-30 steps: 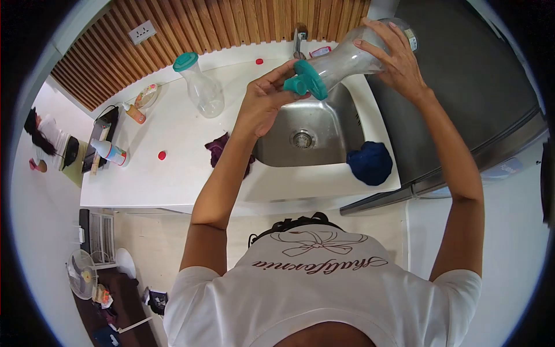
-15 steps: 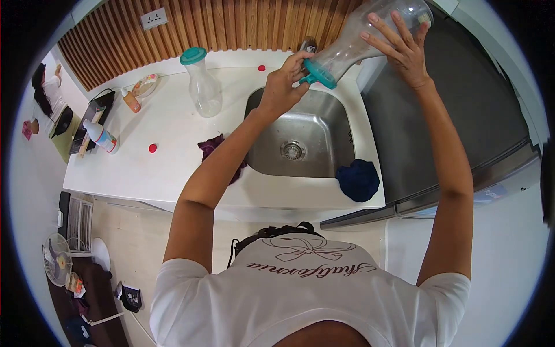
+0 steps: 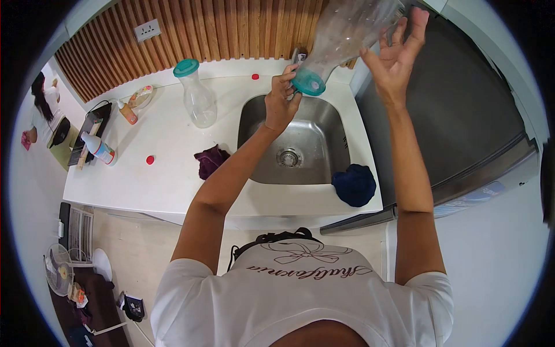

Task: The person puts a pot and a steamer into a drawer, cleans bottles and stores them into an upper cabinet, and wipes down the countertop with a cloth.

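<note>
A clear plastic carafe [image 3: 352, 29] with a teal lid [image 3: 310, 82] is held tilted, lid end down, above the sink's far edge; its base runs out of the top of the view. My left hand [image 3: 281, 98] is closed on the lid end, thumb and fingers at the lid's edge. My right hand [image 3: 396, 63] supports the carafe's body near the base from the right, fingers bent around it. A second clear carafe [image 3: 200, 104] with a teal lid stands upright on the counter, left of the sink.
Below the carafe is a steel sink [image 3: 300, 141]. A dark blue cloth [image 3: 354, 185] and a maroon cloth [image 3: 211, 161] lie beside it. Red caps [image 3: 150, 159], a spray bottle [image 3: 98, 148] and an orange bottle [image 3: 128, 112] are on the counter. Another person [image 3: 49, 110] stands far left.
The held carafe has tipped more upright, base rising, and moved slightly left. My right hand has shifted left and its fingers have gone from spread flat to bent.
</note>
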Demonstrator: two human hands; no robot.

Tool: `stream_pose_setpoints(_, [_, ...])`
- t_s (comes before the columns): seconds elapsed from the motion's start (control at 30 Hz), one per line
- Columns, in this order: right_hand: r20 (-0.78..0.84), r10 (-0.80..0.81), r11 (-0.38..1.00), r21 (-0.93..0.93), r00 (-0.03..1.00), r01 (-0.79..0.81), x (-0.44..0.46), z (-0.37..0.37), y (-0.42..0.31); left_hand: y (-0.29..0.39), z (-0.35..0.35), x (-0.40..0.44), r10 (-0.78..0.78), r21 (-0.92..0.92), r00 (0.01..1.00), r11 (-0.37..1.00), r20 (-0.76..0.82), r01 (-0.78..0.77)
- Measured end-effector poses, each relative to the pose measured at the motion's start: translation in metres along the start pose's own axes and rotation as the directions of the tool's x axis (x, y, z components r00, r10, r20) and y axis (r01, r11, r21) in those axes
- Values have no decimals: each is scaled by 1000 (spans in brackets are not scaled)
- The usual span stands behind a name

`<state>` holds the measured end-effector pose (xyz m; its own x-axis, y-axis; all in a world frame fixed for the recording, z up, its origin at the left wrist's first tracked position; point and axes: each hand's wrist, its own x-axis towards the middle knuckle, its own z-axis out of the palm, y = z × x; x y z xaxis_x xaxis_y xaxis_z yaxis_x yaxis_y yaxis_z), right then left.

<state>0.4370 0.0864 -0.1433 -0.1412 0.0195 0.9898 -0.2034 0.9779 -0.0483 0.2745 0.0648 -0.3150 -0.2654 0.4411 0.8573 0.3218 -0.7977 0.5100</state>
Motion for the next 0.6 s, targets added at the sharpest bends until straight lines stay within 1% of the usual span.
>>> stream_pose_setpoints(0.03, [-107,211,913,377,972,-157,-2,2,2,-2,3,-1,0,-3,1000,1000,4,0])
stream_pose_setpoints(0.07, [-122,321,883,398,939,-250,-2,2,5,-5,7,-1,71,1,995,997,-63,-71])
stream_pose_setpoints(0.1, [-126,323,884,394,938,-252,-7,3,6,-7,10,-3,139,10,982,990,-128,-139])
stream_pose_setpoints(0.13, [-72,506,800,412,860,-436,-9,9,2,-7,10,-3,138,7,983,990,-125,-138])
stream_pose_setpoints(0.17, [-17,667,681,420,745,-600,-12,13,0,-6,7,-4,133,82,988,989,-74,-127])
stream_pose_setpoints(0.2, [-48,684,666,448,728,-596,-17,14,7,-6,4,-6,124,157,992,980,-25,-118])
stream_pose_setpoints(0.23, [-46,682,668,447,730,-595,-17,13,8,-8,0,-7,126,157,992,980,-27,-121])
stream_pose_setpoints(0.3, [57,742,565,482,668,-670,-16,9,9,-11,-5,-6,108,115,993,987,50,-113])
stream_pose_setpoints(0.33, [60,736,570,483,675,-665,-14,8,9,-7,-6,-3,116,117,992,986,46,-121])
stream_pose_setpoints(0.4, [-4,652,650,519,758,-556,-11,4,4,11,-2,-2,149,342,988,927,39,-154])
stream_pose_setpoints(0.43, [-1,649,651,518,761,-555,-19,4,7,11,-5,-6,152,342,988,927,36,-155])
stream_pose_setpoints(0.5, [-79,569,773,391,818,-500,-61,8,21,6,-16,-21,50,428,993,904,-108,1])
stream_pose_setpoints(0.53, [-78,578,769,386,812,-510,-93,14,29,4,-19,-28,51,458,986,888,-161,29])
stream_pose_setpoints(0.57, [9,668,727,206,744,-655,-133,24,35,10,-22,-39,28,451,987,891,-156,46])
stream_pose_setpoints(0.6, [78,745,664,16,663,-748,-150,29,38,17,-27,-45,-18,471,988,878,-152,89])
